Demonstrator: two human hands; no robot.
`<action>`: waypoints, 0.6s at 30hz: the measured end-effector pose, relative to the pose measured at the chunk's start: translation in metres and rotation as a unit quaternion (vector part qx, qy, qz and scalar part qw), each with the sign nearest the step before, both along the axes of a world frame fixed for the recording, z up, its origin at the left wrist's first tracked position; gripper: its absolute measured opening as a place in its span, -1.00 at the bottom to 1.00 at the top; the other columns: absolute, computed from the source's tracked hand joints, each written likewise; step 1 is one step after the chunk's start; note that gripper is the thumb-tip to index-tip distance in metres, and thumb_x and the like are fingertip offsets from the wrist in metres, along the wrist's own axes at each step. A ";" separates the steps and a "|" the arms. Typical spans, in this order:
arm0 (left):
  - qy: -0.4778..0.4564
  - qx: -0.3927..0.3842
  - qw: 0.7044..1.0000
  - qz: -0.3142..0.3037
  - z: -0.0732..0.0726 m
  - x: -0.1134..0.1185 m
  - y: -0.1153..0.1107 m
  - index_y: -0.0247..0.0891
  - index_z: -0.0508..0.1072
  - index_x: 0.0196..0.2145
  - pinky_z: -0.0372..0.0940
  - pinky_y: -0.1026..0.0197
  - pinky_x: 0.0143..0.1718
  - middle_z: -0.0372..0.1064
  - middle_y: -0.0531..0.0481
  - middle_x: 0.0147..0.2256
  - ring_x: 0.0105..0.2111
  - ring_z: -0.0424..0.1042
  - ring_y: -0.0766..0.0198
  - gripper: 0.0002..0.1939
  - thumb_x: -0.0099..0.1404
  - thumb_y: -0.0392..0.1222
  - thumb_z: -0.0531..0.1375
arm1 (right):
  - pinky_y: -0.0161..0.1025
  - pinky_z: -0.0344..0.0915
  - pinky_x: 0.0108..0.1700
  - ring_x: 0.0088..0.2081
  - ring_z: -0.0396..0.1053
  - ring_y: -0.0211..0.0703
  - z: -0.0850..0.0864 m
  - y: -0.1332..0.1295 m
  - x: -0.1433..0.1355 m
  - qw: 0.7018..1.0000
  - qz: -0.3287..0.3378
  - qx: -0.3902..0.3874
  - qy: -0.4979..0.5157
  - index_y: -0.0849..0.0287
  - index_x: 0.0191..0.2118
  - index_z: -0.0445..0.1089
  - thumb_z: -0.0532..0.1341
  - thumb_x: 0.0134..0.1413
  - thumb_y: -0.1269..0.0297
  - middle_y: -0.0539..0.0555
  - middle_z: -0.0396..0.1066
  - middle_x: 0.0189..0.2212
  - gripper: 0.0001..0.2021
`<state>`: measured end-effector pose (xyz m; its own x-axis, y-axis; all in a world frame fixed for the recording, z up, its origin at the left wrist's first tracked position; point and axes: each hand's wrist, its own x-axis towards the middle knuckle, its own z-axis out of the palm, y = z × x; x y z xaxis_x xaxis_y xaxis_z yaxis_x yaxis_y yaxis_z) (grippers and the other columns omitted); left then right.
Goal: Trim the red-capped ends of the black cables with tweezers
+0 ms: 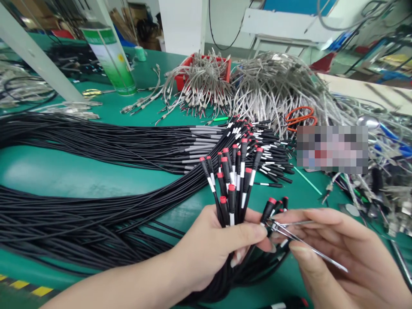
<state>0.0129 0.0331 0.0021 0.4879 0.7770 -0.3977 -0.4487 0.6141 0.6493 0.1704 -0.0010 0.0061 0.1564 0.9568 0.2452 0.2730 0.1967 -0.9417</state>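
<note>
My left hand (222, 240) is closed around a bundle of black cables (231, 201) whose ends point up, with red-tipped black connectors and white labels. Between its thumb and fingers, one cable end (268, 210) leans to the right. My right hand (341, 253) grips silver nail clippers (309, 245) between thumb and fingers. The jaws of the clippers are at that cable, just below its connector. Whether they are closed on anything there is too small to tell. Below my hands the held cables hang in a bend, partly hidden by my fingers.
Long black cables (96, 201) run across the green table (64, 174) from the left. Behind lie grey-white cables (270, 81), a red bin (182, 81) of more cables, and orange-handled scissors (301, 118). A green-white can (111, 60) stands beside a white post (41, 51).
</note>
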 end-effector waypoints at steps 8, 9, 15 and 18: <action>0.001 -0.018 1.000 0.005 0.000 0.000 0.000 -0.35 0.53 -0.39 -0.04 0.37 -0.67 0.44 0.03 -0.57 -0.72 0.11 0.53 -0.82 0.03 -0.21 0.36 | -0.54 0.48 -0.17 -0.26 0.54 -0.29 -0.002 -0.004 -0.005 0.998 -0.041 0.034 -0.015 0.02 -0.19 0.36 0.32 0.06 0.37 -0.08 0.56 -0.26 -0.80; 0.001 -0.021 1.000 0.005 0.001 0.000 0.000 -0.35 0.53 -0.39 -0.05 0.37 -0.67 0.44 0.03 -0.57 -0.72 0.11 0.53 -0.82 0.03 -0.21 0.37 | -0.51 0.49 -0.16 -0.26 0.55 -0.27 -0.002 -0.004 -0.005 0.999 -0.041 0.034 -0.012 0.03 -0.20 0.36 0.32 0.05 0.37 -0.08 0.56 -0.26 -0.80; 0.021 -0.027 0.999 0.006 0.002 0.001 -0.001 -0.33 0.52 -0.37 -0.09 0.35 -0.64 0.39 0.09 -0.60 -0.70 0.09 0.53 -0.75 -0.04 -0.22 0.41 | -0.49 0.51 -0.27 -0.31 0.54 -0.23 -0.002 -0.002 -0.001 0.997 -0.061 0.007 0.054 0.06 -0.15 0.37 0.36 0.02 0.36 0.00 0.56 -0.26 -0.74; 0.033 -0.022 0.999 0.012 0.001 0.001 0.000 -0.31 0.51 -0.36 -0.09 0.34 -0.62 0.28 0.17 -0.66 -0.69 0.06 0.52 -0.71 -0.06 -0.20 0.43 | -0.56 0.48 -0.34 -0.32 0.54 -0.25 -0.003 -0.003 0.005 0.996 -0.066 0.016 0.063 0.05 -0.13 0.38 0.37 0.01 0.36 0.01 0.55 -0.25 -0.72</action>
